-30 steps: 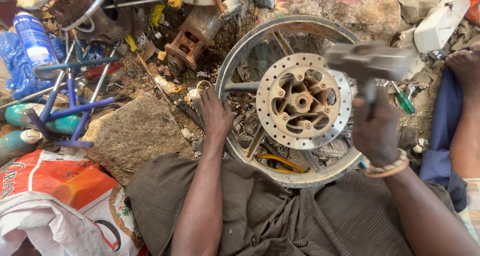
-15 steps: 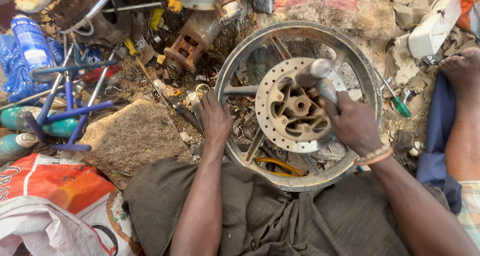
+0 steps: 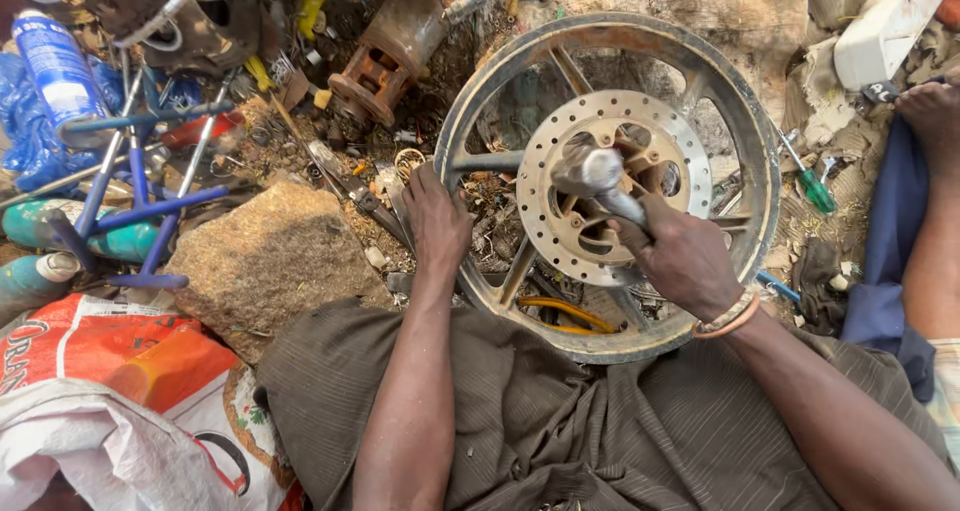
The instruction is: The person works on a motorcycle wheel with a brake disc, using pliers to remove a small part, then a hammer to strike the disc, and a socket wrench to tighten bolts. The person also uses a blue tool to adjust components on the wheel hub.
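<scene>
Obs. 1: Motorcycle wheel (image 3: 745,121) lies flat on the littered ground just beyond the person's lap, near edge at the brown trousers (image 3: 560,421). Perforated brake disc (image 3: 690,161) faces up at its centre; several spokes visible.

Obs. 2: Right hand (image 3: 685,261) is over the near-right part of the disc, fingers wrapped tight around the handle of a hammer (image 3: 600,181). The metal hammer head sits over the hub, slightly blurred; cannot tell whether it touches the hub. Beaded bracelet (image 3: 728,316) on this wrist.

Obs. 3: Left hand (image 3: 437,221) rests at the wheel's left rim, fingers held loosely together and pointing far, pressing down on rim and debris. It grips nothing that I can make out.

Obs. 4: Surroundings. Flat stone (image 3: 270,256) left of the left hand. Blue cross wrench (image 3: 140,211) further left, with a blue spray can (image 3: 55,66) at far left. Rusted cylindrical part (image 3: 385,61) far of the left hand. Green-handled screwdriver (image 3: 815,186) just right of the wheel. Orange-and-white sack (image 3: 110,401) at near left. Another person's foot (image 3: 930,111) at far right.
</scene>
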